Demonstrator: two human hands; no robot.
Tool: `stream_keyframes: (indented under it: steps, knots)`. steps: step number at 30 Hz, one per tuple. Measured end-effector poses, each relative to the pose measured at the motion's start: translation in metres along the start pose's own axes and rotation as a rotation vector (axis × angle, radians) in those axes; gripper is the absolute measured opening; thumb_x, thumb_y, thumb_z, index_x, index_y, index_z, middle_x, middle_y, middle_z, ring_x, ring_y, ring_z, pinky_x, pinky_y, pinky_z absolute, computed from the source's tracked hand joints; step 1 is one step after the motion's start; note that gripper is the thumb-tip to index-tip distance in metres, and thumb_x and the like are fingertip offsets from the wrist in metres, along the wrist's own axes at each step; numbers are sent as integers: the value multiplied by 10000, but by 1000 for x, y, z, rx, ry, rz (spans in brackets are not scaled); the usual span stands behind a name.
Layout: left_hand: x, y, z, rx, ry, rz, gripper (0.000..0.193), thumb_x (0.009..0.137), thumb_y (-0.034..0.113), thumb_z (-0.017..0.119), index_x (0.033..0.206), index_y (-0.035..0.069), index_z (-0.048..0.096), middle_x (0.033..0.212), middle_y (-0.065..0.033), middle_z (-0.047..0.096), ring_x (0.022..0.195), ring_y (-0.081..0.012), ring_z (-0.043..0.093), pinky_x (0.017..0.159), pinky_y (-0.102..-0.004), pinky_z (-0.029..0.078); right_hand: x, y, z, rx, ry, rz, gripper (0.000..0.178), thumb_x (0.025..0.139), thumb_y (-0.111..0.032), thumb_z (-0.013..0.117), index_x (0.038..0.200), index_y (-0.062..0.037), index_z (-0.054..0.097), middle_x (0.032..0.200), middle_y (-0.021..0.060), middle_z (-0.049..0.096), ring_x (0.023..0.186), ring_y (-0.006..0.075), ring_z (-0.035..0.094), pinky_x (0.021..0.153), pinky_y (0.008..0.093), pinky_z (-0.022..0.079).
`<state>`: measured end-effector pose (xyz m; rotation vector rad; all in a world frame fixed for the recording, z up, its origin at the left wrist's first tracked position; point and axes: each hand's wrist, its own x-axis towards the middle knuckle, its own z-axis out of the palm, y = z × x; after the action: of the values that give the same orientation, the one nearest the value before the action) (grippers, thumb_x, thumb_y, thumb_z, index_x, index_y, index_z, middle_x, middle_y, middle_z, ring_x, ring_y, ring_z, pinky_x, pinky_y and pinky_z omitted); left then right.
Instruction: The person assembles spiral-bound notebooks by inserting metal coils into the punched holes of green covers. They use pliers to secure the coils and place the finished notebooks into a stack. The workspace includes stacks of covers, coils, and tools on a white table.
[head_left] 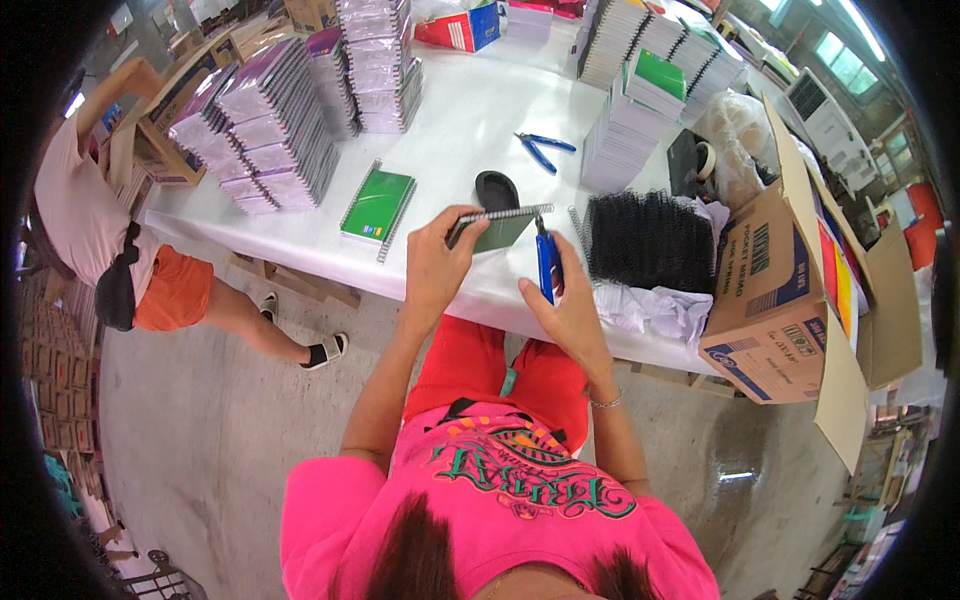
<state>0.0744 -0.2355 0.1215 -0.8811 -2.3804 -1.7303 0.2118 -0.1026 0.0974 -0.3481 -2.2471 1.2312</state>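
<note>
Gripping a small spiral notebook (506, 234) with the left fingers (460, 240), up near the table's (460, 100) near edge. Holding blue-handled pliers (544, 270) in the right fingers (571, 262), tips up at the coil's (508, 213) end. Got a green notebook (378, 205) lying flat further left.

The wearer has on a bright pink T-shirt (490, 535) with short, loose sleeves (325, 500), plain in colour. Across its chest runs a large print (530, 470) of ornate, curling letters in green with dark outlines, joined by orange and black shapes. Below are red trousers or shorts (455, 365), their hems out of sight. A thin, silvery chain bracelet (606, 402) circles the right wrist, and a fine necklace (515, 572) shows at the neckline. Long, dark brown hair (412, 560) hangs in two locks over the shirt front.
</note>
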Motion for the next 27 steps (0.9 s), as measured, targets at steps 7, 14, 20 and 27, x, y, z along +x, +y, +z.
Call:
stream_keyframes:
  steps: [7,14,20,27]
  knots:
    - [1,42,-20,-93,-17,45,197,884,115,700,1041,-3,712,726,-71,667,627,-51,534,563,-239,420,1,-61,-8,-330,34,-263,687,765,-138,719,1398,-57,463,1075,148,571,947,318,542,844,423,422]
    - [-13,51,-33,-246,-37,-32,206,901,31,652,1096,-13,702,879,-58,726,809,-75,664,729,-232,535,-7,-75,1,-362,2,-306,705,742,-144,737,1400,-99,489,1095,121,581,967,304,542,810,420,410]
    - [-25,48,-38,-164,28,52,239,902,-35,600,1117,-6,700,921,-75,736,856,-103,693,742,-244,551,-11,-84,4,-354,-9,-284,682,736,-97,756,1374,-70,518,1033,121,574,985,283,568,885,412,425]
    - [-32,53,-40,-186,70,68,236,895,-31,607,1106,-4,708,913,-78,738,827,-79,674,721,-234,537,-16,-88,5,-301,19,-294,676,720,-70,752,1362,-63,541,1032,130,589,982,292,581,872,412,447]
